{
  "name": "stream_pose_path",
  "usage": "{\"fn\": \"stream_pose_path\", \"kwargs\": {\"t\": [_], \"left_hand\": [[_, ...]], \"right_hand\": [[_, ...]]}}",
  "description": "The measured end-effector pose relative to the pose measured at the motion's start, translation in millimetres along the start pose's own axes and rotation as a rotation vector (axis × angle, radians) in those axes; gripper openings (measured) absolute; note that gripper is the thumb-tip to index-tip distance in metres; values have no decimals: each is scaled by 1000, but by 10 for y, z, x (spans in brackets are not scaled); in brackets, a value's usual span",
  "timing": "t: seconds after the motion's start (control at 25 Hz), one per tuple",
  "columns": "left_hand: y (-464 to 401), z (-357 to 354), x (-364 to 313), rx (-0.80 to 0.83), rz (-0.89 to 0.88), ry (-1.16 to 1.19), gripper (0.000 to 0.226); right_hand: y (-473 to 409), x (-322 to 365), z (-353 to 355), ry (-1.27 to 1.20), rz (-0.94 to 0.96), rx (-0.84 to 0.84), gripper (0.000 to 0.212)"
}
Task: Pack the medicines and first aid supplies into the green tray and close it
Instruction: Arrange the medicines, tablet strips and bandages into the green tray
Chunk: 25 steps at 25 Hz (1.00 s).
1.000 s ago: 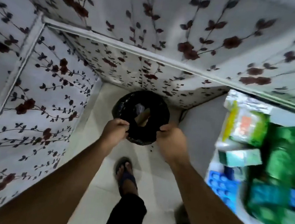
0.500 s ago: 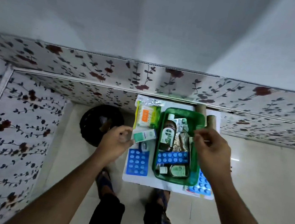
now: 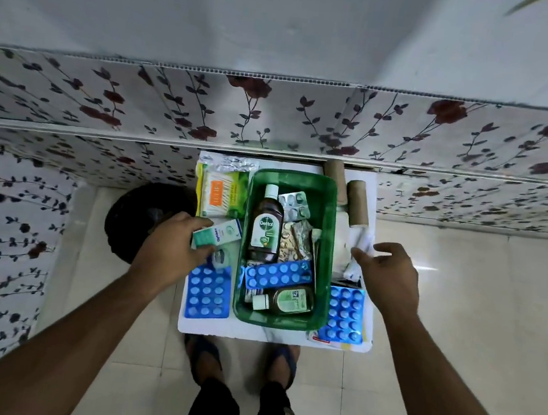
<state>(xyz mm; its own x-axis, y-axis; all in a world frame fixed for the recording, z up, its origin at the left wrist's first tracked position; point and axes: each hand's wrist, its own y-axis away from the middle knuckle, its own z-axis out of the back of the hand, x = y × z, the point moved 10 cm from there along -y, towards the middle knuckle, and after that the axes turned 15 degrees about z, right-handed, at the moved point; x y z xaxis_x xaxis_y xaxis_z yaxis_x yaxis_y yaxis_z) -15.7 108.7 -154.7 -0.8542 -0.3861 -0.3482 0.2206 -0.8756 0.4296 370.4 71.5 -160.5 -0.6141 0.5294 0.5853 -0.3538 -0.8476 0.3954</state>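
The green tray (image 3: 330, 221) sits on a small white table (image 3: 270, 335). It holds a brown antiseptic bottle (image 3: 266, 228), a smaller bottle (image 3: 285, 300), a blue pill strip (image 3: 278, 274) and silver blister packs (image 3: 295, 204). My left hand (image 3: 171, 246) grips a small teal and white medicine box (image 3: 217, 235) left of the tray. My right hand (image 3: 387, 273) hovers open over white packets (image 3: 357, 248) right of the tray. Blue pill strips lie at the left (image 3: 208, 294) and right (image 3: 344, 314). A cotton bud pack (image 3: 222, 194) lies at the back left.
Two brown cardboard rolls (image 3: 357, 202) stand right of the tray near the floral wall panel (image 3: 276, 118). A black bin (image 3: 139, 222) stands on the tiled floor left of the table. My feet in sandals (image 3: 203, 353) are just below the table edge.
My view swung from the black bin to the table. Both hands left the bin; the left closed on the medicine box and the right moved out beside the tray.
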Motion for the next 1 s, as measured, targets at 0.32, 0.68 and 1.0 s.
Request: {"fn": "stream_pose_path", "kwargs": {"t": [0.32,0.68,1.0], "left_hand": [[336,485,-14,-69,90,-71,29],[420,359,-1515,86,101,162,28],[198,-364,-1704,287,146,122,30]], "right_hand": [[29,-27,-71,-50,-68,-39,20],[246,115,265,-257,-75,-220,27],[213,393,377,-335,41,-166,20]]}}
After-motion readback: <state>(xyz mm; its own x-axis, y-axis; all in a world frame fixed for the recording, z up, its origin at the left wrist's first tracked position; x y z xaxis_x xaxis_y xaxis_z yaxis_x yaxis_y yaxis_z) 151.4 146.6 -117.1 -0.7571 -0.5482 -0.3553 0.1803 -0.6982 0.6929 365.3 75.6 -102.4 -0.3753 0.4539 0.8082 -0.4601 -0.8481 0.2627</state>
